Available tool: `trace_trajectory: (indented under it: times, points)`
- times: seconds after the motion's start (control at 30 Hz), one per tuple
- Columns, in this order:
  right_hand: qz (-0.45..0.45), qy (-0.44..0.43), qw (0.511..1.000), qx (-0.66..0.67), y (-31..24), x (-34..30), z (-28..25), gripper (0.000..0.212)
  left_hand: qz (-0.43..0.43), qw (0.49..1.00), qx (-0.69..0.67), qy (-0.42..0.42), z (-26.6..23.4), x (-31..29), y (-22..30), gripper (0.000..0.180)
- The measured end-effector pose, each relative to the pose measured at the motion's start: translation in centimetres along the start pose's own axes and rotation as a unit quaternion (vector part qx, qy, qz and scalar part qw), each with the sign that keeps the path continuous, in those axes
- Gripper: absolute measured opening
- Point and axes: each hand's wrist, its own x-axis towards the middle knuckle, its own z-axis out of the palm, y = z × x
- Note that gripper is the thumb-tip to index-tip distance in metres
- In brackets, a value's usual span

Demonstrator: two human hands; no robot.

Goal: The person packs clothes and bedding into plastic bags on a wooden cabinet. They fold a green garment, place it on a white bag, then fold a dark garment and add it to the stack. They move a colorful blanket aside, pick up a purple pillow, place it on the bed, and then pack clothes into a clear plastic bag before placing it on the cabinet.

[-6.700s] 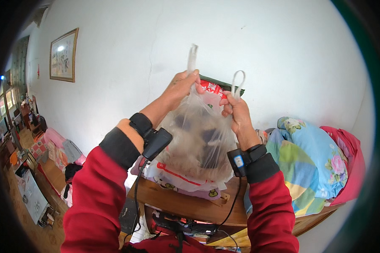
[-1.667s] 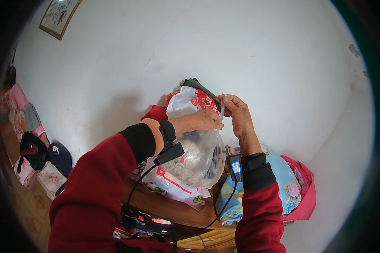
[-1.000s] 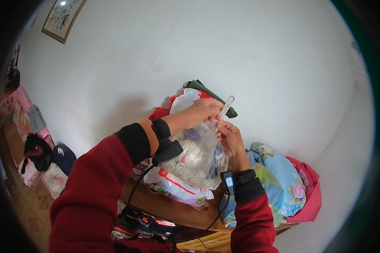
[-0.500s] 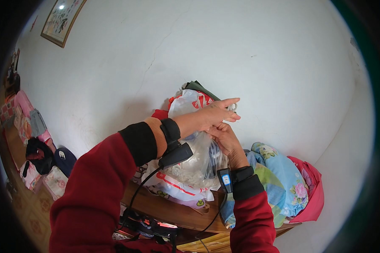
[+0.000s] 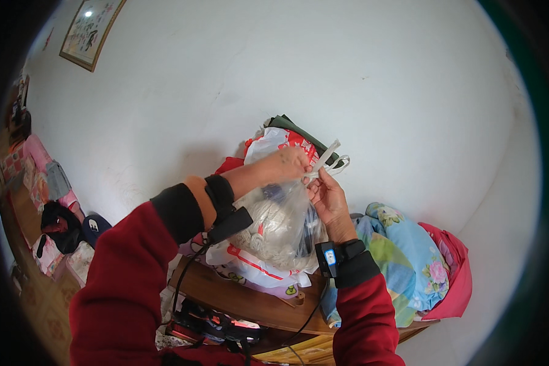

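A clear plastic bag [image 5: 276,226], full of pale, stringy material and something dark blue, rests on the wooden table [image 5: 226,297]. At its gathered neck a white strip [image 5: 327,157] is looped, with one end sticking up. My left hand [image 5: 291,163] reaches across from the left, fingers closed by the neck and pinching the strip; its fingertips are blurred. Against the other side of the neck, my right hand [image 5: 329,198] closes thumb and fingers on the strip and the bag's gathered top. Both wrists carry black strapped devices.
White-and-red plastic bags [image 5: 268,144] and a dark green folded item [image 5: 305,135] lie behind, against the wall. To the right sit a blue floral cloth bundle [image 5: 409,262] and a red bag [image 5: 459,274]. Clothes [image 5: 62,226] are piled far left. A black cable [image 5: 182,276] hangs from the left wrist device.
My left hand has drawn back left and its outstretched fingers have closed. The white strip's loop and end now show above my right hand, which has stayed near the bag's neck.
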Motion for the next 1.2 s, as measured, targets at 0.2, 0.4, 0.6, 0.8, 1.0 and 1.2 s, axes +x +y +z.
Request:
trace_trajectory:
  times: [0.2, 0.4, 0.6, 0.8, 1.0, 1.2]
  points:
    - [-0.010, -0.039, 0.999, -0.034, -0.3, -0.5, -0.5, 0.012, -0.044, 0.994, 0.101, -0.020, 0.7, 0.2, -0.7, 0.016]
    - [-0.029, -0.031, 0.978, -0.202, -1.3, -0.7, -0.2, 0.007, -0.058, 0.994, 0.095, -0.022, 0.4, -0.1, -0.6, 0.014]
    - [-0.130, -0.007, 0.886, -0.445, -1.0, 0.2, 0.1, 0.013, -0.054, 0.996, 0.063, -0.020, 0.2, -0.3, -1.2, 0.018]
    - [-0.327, 0.026, 0.641, -0.694, 0.3, 0.8, 0.4, 0.014, -0.106, 0.994, -0.020, -0.017, -0.3, 0.1, -1.5, 0.015]
    - [-0.309, 0.059, 0.700, -0.641, 0.3, 0.3, 0.5, 0.017, -0.090, 0.990, -0.044, -0.099, -0.7, 0.1, -1.5, 0.024]
    - [-0.346, 0.006, 0.719, -0.603, -0.3, 0.2, 0.5, 0.014, -0.093, 0.980, 0.066, -0.165, -1.4, 0.5, -1.2, 0.025]
